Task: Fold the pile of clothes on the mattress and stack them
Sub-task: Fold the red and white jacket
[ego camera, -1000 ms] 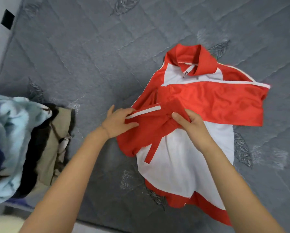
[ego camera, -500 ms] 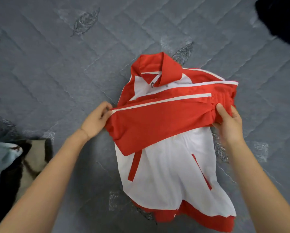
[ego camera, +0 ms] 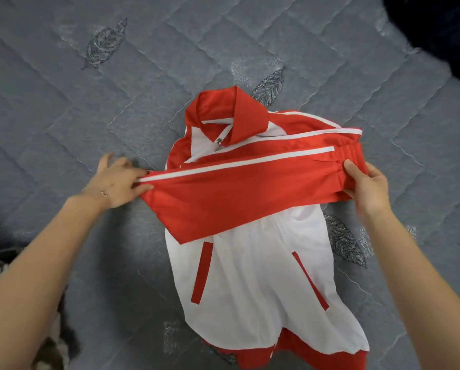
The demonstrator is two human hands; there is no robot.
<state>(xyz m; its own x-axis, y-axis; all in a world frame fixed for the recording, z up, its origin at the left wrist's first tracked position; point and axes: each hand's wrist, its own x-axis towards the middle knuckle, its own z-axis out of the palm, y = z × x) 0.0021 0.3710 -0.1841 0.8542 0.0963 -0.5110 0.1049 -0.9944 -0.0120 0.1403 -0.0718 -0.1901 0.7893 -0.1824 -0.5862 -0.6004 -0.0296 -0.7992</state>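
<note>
A red and white track jacket (ego camera: 260,284) lies front up on the grey quilted mattress (ego camera: 143,76), collar away from me. Both red sleeves with white stripes are folded across its chest. My left hand (ego camera: 116,180) pinches the left fold of the upper sleeve between thumb and fingers. My right hand (ego camera: 367,185) grips the gathered cuff end of that sleeve at the jacket's right side.
A pile of clothes (ego camera: 55,345), dark and beige, shows at the bottom left edge behind my left forearm. A dark garment (ego camera: 442,30) fills the top right corner. Bare mattress spreads to the left of the jacket and beyond its collar.
The left sleeve was drawn out across the chest and laid flat over the other sleeve. My right hand slid to the cuff end at the right side. The view moved closer.
</note>
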